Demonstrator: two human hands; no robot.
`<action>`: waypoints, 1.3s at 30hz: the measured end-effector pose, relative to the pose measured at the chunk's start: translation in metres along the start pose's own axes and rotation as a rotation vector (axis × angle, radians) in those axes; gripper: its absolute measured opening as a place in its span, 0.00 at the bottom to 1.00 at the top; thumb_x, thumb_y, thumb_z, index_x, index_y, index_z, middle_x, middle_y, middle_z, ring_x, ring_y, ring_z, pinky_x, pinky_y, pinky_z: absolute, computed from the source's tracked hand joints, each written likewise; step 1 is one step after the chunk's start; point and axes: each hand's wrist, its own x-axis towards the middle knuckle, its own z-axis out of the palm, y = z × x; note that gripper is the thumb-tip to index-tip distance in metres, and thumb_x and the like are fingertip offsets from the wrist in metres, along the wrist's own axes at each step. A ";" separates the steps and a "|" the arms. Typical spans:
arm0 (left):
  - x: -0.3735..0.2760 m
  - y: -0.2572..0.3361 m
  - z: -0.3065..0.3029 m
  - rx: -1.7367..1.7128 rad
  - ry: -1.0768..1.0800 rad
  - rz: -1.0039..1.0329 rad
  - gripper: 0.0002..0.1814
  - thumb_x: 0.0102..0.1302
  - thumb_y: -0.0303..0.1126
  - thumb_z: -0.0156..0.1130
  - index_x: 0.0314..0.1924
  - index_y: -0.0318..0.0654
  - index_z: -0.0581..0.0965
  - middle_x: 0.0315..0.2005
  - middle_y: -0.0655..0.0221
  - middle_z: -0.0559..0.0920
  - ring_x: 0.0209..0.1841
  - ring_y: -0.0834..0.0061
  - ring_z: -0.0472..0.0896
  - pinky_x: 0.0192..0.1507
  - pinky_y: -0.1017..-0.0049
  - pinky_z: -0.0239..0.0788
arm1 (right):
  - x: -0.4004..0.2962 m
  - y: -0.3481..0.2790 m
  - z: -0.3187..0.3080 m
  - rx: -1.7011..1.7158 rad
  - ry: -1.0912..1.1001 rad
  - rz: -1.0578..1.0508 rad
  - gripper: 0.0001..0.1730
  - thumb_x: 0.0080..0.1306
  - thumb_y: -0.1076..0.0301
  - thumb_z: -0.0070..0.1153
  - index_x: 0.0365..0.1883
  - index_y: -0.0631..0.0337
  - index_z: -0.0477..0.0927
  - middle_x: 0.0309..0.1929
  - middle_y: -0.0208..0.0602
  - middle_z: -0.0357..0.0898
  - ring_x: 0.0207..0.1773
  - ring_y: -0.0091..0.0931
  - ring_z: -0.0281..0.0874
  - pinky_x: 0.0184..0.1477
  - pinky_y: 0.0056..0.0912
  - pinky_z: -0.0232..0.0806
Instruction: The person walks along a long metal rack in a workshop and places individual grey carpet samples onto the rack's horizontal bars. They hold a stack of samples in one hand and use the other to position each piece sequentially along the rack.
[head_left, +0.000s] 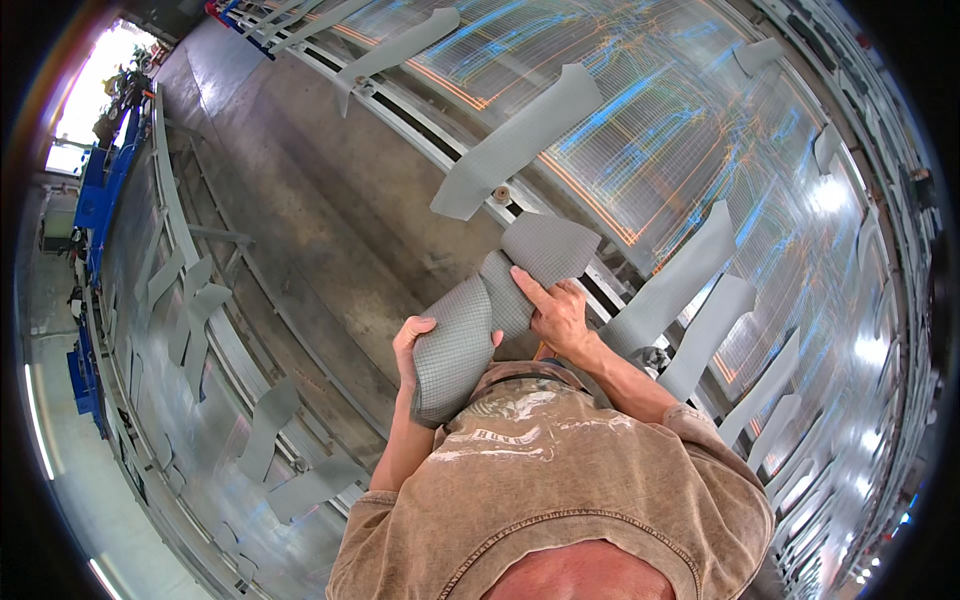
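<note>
Grey grid-textured fabric (454, 345) curves over my left hand (409, 343), whose thumb presses its left edge while a fingertip shows at the right. A middle fabric section (504, 296) and a wider upper section (551, 244) continue toward the table edge; I cannot tell whether this is one folded strip or several. My right hand (559, 311) grips the middle section's right edge. Its index finger lies extended on top, and its thumb is hidden. Up and left of the upper section, a separate grey fabric strip (517, 142) hangs over the table edge.
A long table (600, 195) with orange and blue line markings runs along the right. More grey strips (675, 281) drape over its metal rail (416, 124). Across the concrete floor aisle (322, 202), another table (225, 442) holds further strips (270, 427). Blue equipment (94, 187) stands far left.
</note>
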 end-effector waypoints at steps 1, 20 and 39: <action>0.000 0.001 -0.002 0.017 0.013 -0.009 0.39 0.61 0.46 0.56 0.65 0.21 0.68 0.58 0.45 0.76 0.54 0.50 0.79 0.59 0.48 0.75 | -0.001 -0.001 -0.002 0.042 -0.017 0.008 0.46 0.43 0.81 0.59 0.67 0.54 0.79 0.19 0.38 0.73 0.22 0.36 0.72 0.32 0.42 0.69; -0.026 0.017 -0.012 0.072 -0.180 0.343 0.44 0.62 0.47 0.54 0.69 0.18 0.64 0.64 0.50 0.74 0.58 0.57 0.78 0.59 0.54 0.74 | 0.121 0.126 -0.083 0.881 0.342 0.612 0.22 0.73 0.77 0.52 0.65 0.57 0.81 0.50 0.27 0.83 0.42 0.17 0.74 0.45 0.23 0.69; -0.029 0.048 -0.026 -0.096 -0.292 0.267 0.46 0.62 0.47 0.55 0.72 0.21 0.60 0.63 0.43 0.74 0.55 0.47 0.82 0.57 0.54 0.79 | 0.097 -0.062 -0.012 0.562 -0.568 -0.274 0.40 0.56 0.69 0.74 0.68 0.55 0.74 0.79 0.48 0.58 0.80 0.47 0.56 0.76 0.52 0.61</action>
